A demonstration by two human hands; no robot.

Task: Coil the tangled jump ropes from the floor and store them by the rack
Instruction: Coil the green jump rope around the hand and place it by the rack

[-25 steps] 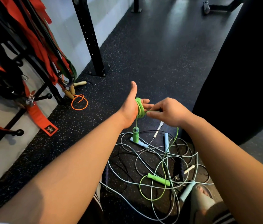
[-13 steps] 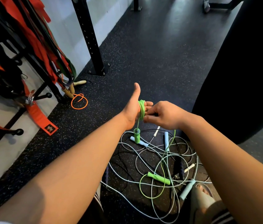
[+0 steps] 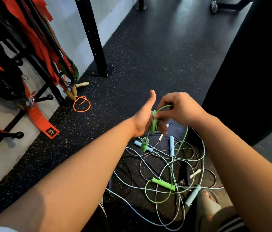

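Green jump rope point(image 3: 154, 122) is wound in loops round the left hand point(image 3: 144, 117), thumb up, fingers closed thru the coil, w/ 1 green handle point(image 3: 144, 144) dangling just below. Right hand point(image 3: 176, 108) pinches the rope's free strand between fingertips just beside the coil. 2nd green handle point(image 3: 163, 184) lies on the floor point(image 3: 148, 47) in the tangle of pale blue ropes point(image 3: 148, 160), well apart from the rack point(image 3: 36, 47) at the floor's left edge.

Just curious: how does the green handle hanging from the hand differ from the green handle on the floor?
The hanging green handle dangles off the floor below the left hand; the floor green handle lies flat among tangled ropes. The hanging one points downward; the other lies sideways. Both are bright green.
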